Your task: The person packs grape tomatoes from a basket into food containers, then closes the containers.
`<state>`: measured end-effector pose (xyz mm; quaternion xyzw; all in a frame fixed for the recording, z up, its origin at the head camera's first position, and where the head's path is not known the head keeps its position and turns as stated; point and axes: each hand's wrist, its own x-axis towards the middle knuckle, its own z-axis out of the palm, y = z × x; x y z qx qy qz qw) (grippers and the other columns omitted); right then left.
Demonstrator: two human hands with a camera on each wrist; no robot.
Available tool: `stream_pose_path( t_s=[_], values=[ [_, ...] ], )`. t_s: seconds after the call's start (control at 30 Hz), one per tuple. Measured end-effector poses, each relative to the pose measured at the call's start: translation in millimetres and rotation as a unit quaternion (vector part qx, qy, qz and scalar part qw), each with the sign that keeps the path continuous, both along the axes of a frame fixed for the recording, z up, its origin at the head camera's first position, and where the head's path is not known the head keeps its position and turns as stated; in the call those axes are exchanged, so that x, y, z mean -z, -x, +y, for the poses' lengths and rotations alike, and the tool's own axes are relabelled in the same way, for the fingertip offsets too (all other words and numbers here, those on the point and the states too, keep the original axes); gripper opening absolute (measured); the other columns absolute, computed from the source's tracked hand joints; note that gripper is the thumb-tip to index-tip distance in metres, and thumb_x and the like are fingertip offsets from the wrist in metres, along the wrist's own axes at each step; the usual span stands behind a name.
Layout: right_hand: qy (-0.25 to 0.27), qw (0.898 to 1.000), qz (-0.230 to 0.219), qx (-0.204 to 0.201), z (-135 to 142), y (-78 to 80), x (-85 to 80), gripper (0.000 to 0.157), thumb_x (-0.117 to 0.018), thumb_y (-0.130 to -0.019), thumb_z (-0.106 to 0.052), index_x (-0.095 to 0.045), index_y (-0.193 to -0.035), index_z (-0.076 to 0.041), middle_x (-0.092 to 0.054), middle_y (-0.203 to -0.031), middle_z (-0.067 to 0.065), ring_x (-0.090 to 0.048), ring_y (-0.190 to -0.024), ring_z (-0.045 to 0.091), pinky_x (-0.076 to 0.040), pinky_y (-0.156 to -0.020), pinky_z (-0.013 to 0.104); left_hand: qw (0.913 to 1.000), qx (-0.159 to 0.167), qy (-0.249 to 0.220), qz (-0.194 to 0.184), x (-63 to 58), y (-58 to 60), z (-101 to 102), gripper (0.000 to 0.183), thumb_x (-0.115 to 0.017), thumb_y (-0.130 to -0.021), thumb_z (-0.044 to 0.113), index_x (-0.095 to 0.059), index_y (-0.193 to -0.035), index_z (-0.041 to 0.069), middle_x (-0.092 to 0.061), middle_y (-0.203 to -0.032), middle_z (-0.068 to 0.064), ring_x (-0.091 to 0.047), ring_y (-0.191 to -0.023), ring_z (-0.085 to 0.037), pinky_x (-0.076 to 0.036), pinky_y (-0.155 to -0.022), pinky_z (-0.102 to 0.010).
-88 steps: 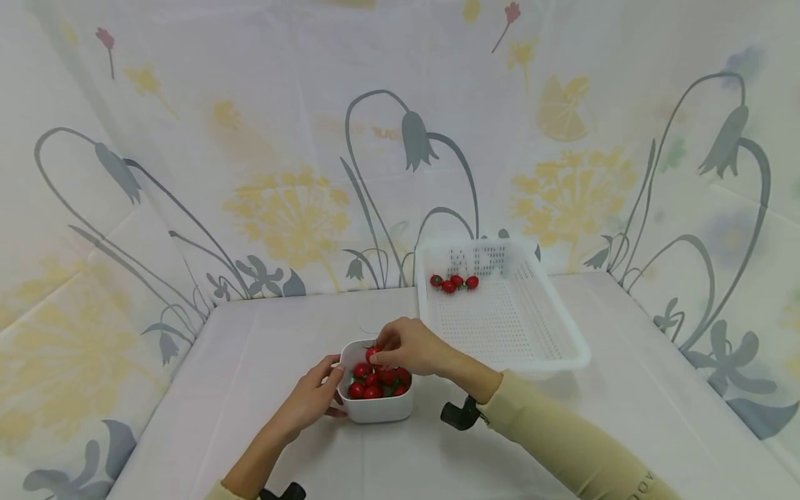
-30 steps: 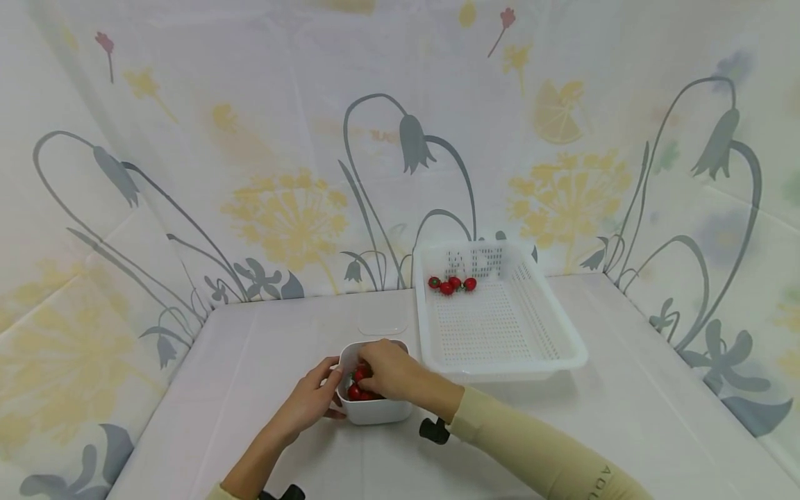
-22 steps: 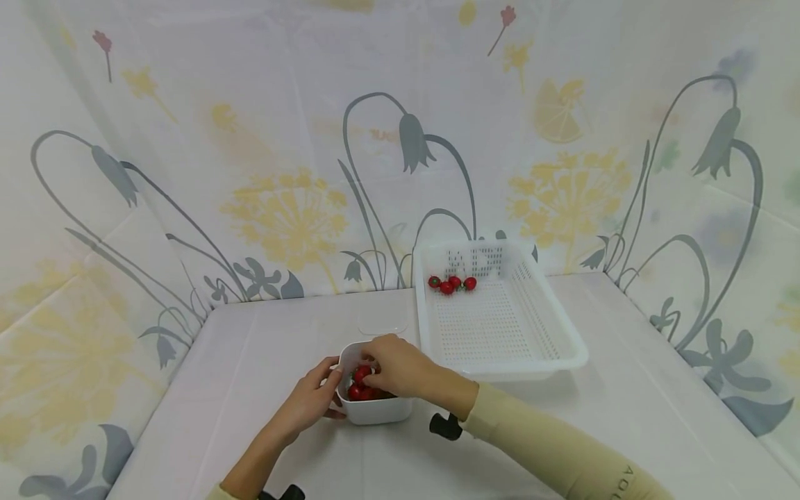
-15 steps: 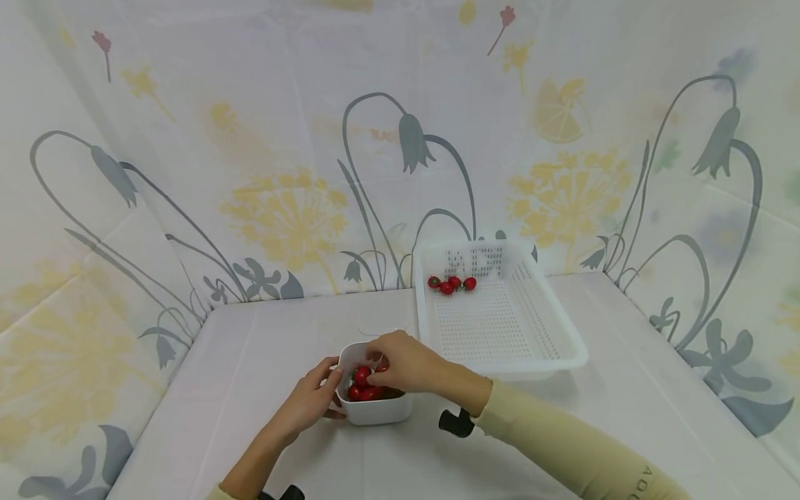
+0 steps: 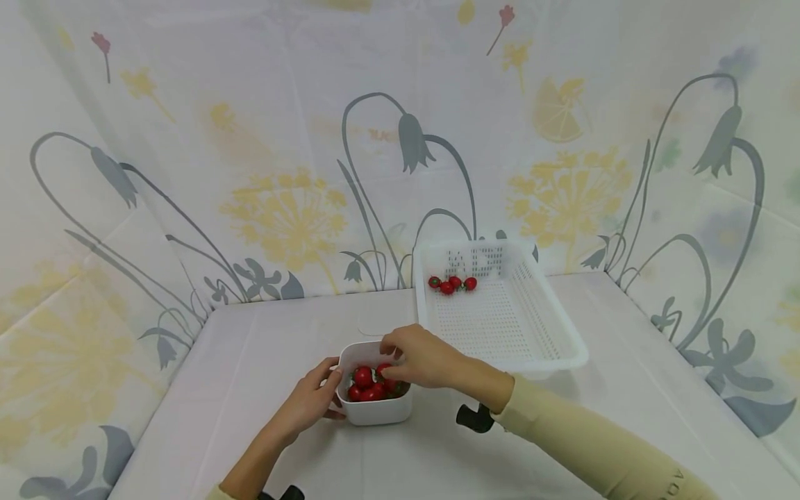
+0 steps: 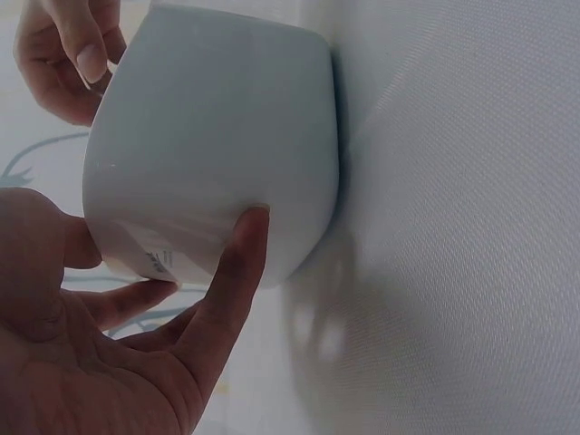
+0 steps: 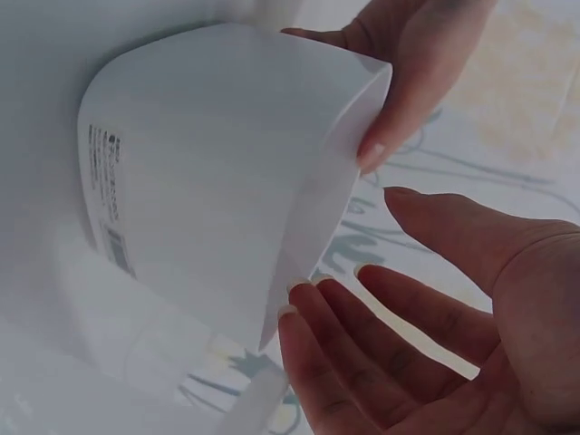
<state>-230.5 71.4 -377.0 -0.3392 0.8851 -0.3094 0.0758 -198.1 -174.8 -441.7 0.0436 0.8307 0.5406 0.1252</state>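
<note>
A small white square box (image 5: 378, 414) stands on the table, with several cherry tomatoes (image 5: 362, 377) inside. My left hand (image 5: 310, 399) holds its left side. In the left wrist view the fingers of my left hand (image 6: 136, 362) spread along the box's outer wall, and the thumb is at the rim. My right hand (image 5: 421, 357) is over the box's right rim and hides part of the tomatoes. In the right wrist view my right hand (image 7: 435, 362) has thumb and fingers apart, nothing between them, fingertips right at the rim.
Behind and to the right stands a larger white perforated basket (image 5: 578, 357), with several cherry tomatoes (image 5: 446, 287) in its far left corner. A faint curved line (image 5: 371, 334) shows on the table behind the box. A flowered sheet (image 5: 281, 139) hangs beyond the table.
My right hand has risen out of the box and moved right to its rim, uncovering more tomatoes. Just under three seconds ago it pinched a tomato above the box. My left hand stays put.
</note>
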Motion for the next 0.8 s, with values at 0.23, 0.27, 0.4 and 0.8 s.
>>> stream_pose_path(
  t_s=[0.23,0.27,0.4,0.8],
  values=[
    [-0.001,1.000,0.007,-0.005,14.9,0.5,-4.7,0.020,-0.073,-0.093,-0.012,-0.070,-0.110,-0.001,-0.072,-0.110,0.013,-0.067,-0.103,0.030,-0.060,-0.083,0.035,1.0000,0.000,0.001,-0.002,-0.1,0.3,-0.2,0.042,-0.045,-0.110,0.024,-0.046,-0.146,0.003,-0.062,-0.118,-0.020,-0.065,-0.081,-0.022,-0.065,-0.067,-0.040],
    [0.000,1.000,0.006,-0.006,16.9,0.4,-5.4,0.020,-0.072,-0.094,-0.012,-0.070,-0.111,-0.001,-0.071,-0.110,0.014,-0.067,-0.103,0.030,-0.060,-0.083,0.034,1.0000,0.001,0.002,-0.001,0.1,0.4,-0.1,0.042,-0.045,-0.110,0.024,-0.046,-0.146,0.003,-0.062,-0.118,-0.020,-0.065,-0.081,-0.022,-0.065,-0.067,-0.040],
    [0.005,1.000,0.006,-0.010,23.8,0.2,-8.0,0.022,-0.073,-0.094,-0.013,-0.071,-0.112,0.001,-0.072,-0.111,0.014,-0.067,-0.103,0.031,-0.060,-0.083,0.033,1.0000,0.000,0.001,-0.002,1.3,1.4,0.6,0.041,-0.045,-0.110,0.024,-0.047,-0.146,0.004,-0.062,-0.119,-0.020,-0.065,-0.081,-0.022,-0.065,-0.067,-0.039],
    [-0.016,1.000,0.018,0.000,41.1,4.2,-17.1,0.024,-0.073,-0.094,-0.015,-0.071,-0.115,-0.002,-0.071,-0.115,0.009,-0.068,-0.104,0.027,-0.059,-0.089,0.036,0.9999,0.009,-0.008,0.007,1.5,0.1,0.1,0.043,-0.045,-0.111,0.023,-0.044,-0.147,0.001,-0.060,-0.125,-0.023,-0.063,-0.081,-0.022,-0.065,-0.067,-0.042]
  ],
)
